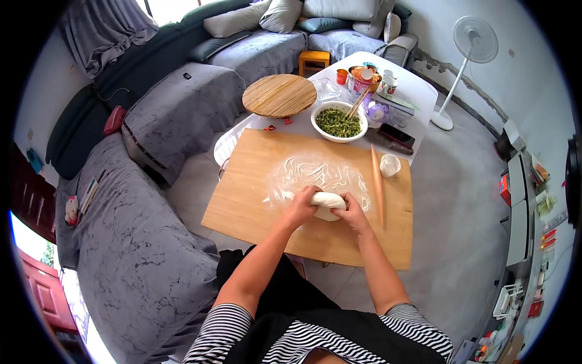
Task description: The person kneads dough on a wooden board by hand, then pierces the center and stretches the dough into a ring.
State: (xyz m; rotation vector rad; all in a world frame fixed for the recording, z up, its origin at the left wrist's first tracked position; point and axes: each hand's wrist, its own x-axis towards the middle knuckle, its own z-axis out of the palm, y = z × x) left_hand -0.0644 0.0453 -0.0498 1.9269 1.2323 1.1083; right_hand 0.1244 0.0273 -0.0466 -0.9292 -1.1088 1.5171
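Note:
A thick roll of white dough [328, 201] is held between my two hands, over a wooden board [260, 176] dusted with flour. My left hand [301, 205] wraps round its left end. At the right end, my right hand [353, 213] is closed on the dough with the thumb pressed against it. A paler flap of dough shows below the roll. Loose flour [318, 171] lies smeared on the board just beyond my hands. To the right rests a long wooden rolling pin [378, 185], and beside it a small white bowl [390, 165] of flour.
Past the board stands a white bowl of chopped green filling [337, 123] with chopsticks [359, 103] in it. A round slatted lid [279, 96], a phone [397, 135] and cups share the white table [418, 91]. A covered sofa [145, 255] lines the left; a fan [445, 118] stands right.

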